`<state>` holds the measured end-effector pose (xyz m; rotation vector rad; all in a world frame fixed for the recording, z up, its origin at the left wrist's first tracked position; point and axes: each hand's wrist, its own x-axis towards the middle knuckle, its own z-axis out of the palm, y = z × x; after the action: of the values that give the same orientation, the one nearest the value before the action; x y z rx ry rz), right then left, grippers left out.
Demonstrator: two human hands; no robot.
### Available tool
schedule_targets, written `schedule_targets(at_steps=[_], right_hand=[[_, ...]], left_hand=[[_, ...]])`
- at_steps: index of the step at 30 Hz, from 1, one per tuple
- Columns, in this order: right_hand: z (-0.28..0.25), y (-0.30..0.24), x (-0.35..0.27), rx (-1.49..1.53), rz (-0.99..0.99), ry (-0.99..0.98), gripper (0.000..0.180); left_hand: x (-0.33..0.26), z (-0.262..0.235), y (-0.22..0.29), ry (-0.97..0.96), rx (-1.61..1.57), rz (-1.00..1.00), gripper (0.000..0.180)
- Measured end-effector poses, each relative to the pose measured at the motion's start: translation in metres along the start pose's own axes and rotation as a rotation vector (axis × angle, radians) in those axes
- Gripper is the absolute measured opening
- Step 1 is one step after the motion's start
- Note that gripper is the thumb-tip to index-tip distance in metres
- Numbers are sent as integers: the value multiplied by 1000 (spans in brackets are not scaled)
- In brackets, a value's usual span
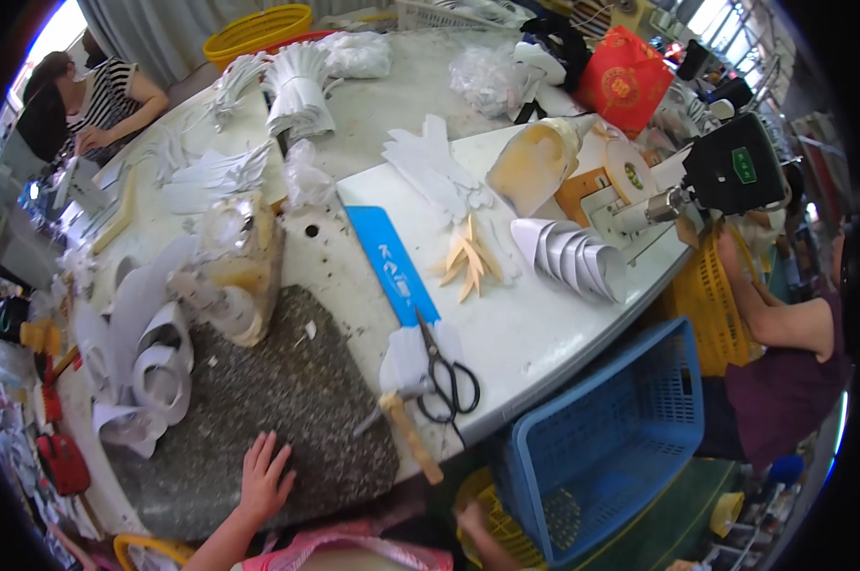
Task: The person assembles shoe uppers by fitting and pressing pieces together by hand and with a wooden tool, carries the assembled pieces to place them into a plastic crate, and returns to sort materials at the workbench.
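My left hand point(263, 476) lies flat with spread fingers on a dark speckled stone slab point(277, 400) at the near edge of the white worktable point(544, 333); it holds nothing. My right hand point(475, 525) is low below the table edge, beside a blue plastic basket point(601, 447); only part of it shows. Black scissors point(444, 371) and a wooden-handled tool point(409, 433) lie on the table just right of the slab. A blue flat strip point(392, 262) runs up the table behind them.
Curled white paper pieces point(139, 362) pile at the left, a row of white cones point(573, 257) and tan cut pieces point(468, 257) at the right. A sewing machine point(725, 171) stands far right, with a seated person point(782, 352) beside it. Another person point(97, 95) sits far left.
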<state>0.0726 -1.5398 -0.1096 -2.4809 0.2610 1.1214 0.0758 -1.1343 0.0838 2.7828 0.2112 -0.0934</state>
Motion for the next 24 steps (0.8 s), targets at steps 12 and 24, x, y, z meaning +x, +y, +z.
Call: schedule_targets(at_steps=[12, 24], right_hand=[[112, 29, 82, 308, 241, -62, 50], [79, -11, 96, 345, 254, 68, 48]], left_hand=[[-11, 40, -43, -135, 31, 148, 53], [-40, 54, -64, -278, 55, 127, 47]])
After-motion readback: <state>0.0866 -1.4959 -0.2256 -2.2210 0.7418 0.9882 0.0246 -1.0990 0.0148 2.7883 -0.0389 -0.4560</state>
